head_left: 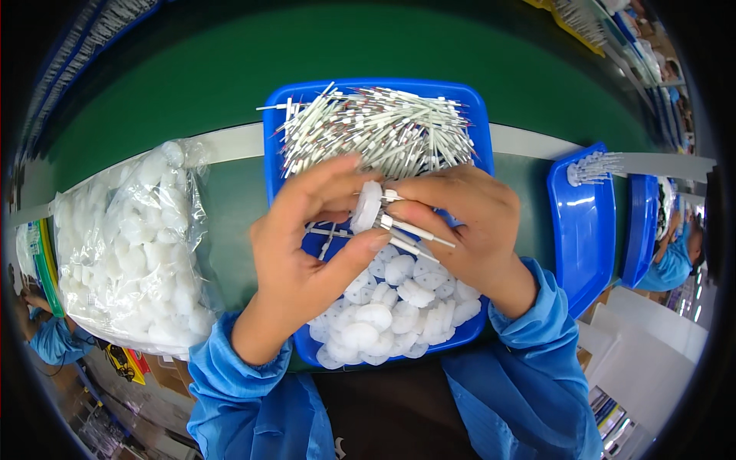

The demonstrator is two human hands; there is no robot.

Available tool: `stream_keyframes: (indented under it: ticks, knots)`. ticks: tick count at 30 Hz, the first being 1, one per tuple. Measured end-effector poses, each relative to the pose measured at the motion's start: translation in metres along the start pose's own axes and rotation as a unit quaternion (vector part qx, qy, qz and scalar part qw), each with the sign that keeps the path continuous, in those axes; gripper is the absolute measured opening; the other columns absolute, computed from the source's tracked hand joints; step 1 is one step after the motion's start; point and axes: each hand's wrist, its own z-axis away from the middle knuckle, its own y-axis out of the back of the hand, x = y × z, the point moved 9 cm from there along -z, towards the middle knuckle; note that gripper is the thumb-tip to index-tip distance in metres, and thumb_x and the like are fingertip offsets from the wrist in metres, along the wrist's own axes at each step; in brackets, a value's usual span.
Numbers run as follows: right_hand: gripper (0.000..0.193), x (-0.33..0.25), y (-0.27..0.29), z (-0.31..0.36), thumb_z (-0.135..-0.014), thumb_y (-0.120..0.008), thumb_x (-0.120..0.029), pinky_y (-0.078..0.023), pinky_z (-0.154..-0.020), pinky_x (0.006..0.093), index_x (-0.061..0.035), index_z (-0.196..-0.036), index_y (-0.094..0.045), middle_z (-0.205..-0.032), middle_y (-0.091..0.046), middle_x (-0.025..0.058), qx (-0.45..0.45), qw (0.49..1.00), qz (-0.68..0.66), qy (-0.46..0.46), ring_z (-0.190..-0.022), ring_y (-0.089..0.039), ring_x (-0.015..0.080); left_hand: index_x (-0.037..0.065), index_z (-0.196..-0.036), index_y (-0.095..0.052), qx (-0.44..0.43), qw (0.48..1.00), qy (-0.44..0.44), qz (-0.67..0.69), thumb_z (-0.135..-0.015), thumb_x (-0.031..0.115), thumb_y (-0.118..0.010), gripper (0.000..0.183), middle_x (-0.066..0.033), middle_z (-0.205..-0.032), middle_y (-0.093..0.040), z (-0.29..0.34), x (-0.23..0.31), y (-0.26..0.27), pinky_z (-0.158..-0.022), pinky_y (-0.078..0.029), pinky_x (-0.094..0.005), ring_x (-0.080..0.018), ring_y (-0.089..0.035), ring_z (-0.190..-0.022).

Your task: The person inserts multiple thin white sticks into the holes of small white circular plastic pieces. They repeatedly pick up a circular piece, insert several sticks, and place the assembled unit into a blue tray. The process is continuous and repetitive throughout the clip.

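Note:
My left hand (295, 238) grips a round white plastic cap (367, 205) by its edge, tilted on its side. Several thin white rods (418, 234) stick out of the cap toward the right. My right hand (471, 218) pinches one more white rod (392, 196) at the cap's face; whether its end is seated there I cannot tell. Both hands are above a blue tray (480, 103). Loose white rods with thin metal ends (376, 126) fill its far part, and a pile of white round caps (383, 314) its near part. A few rods lie between, partly hidden by my left hand.
A clear plastic bag of white caps (130, 253) stands left of the tray. To the right, another blue tray (575, 238) holds caps fitted with rods (594, 169). A green surface (330, 42) runs along the far side. Blue sleeves of other people (668, 264) show at both rims.

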Motion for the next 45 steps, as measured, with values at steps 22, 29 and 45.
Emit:
stream_keyframes:
  ticks: [22,29,45]
  knots:
    - [0.032,0.021,-0.017,0.006,-0.091,-0.078,0.005,-0.06,-0.088,0.0295,0.0015,-0.122,-0.071,-0.109,-0.074,0.0067,-0.061,0.934,-0.323,-0.139,-0.098,-0.073,0.0119,0.0,-0.125,-0.077,-0.017,0.953,-0.215,-0.212,-0.07,0.003,-0.095,0.057,-0.0156,-0.117,-0.072,0.001,0.034,-0.01,-0.088,-0.059,-0.0389,-0.0305,-0.071,-0.104]
    - [0.031,0.026,-0.017,0.009,-0.092,-0.079,0.005,-0.06,-0.087,0.0279,0.0015,-0.122,-0.069,-0.107,-0.073,0.0058,-0.07,0.921,-0.354,-0.149,-0.097,-0.073,0.0116,0.002,-0.128,-0.078,-0.007,0.963,-0.195,-0.188,-0.066,0.004,-0.094,0.063,-0.0109,-0.115,-0.072,-0.002,0.034,-0.012,-0.084,-0.057,-0.0376,-0.0281,-0.07,-0.1]
    - [0.034,0.024,-0.03,0.016,-0.094,-0.072,0.009,-0.057,-0.096,0.0312,-0.0008,-0.125,-0.06,-0.114,-0.069,0.0059,-0.08,0.858,-0.454,-0.228,-0.106,-0.069,0.0124,0.001,-0.127,-0.078,-0.005,0.947,-0.224,-0.228,-0.064,-0.001,-0.092,0.065,-0.0131,-0.118,-0.072,0.003,0.04,-0.012,-0.089,-0.057,-0.0407,-0.0316,-0.07,-0.107]
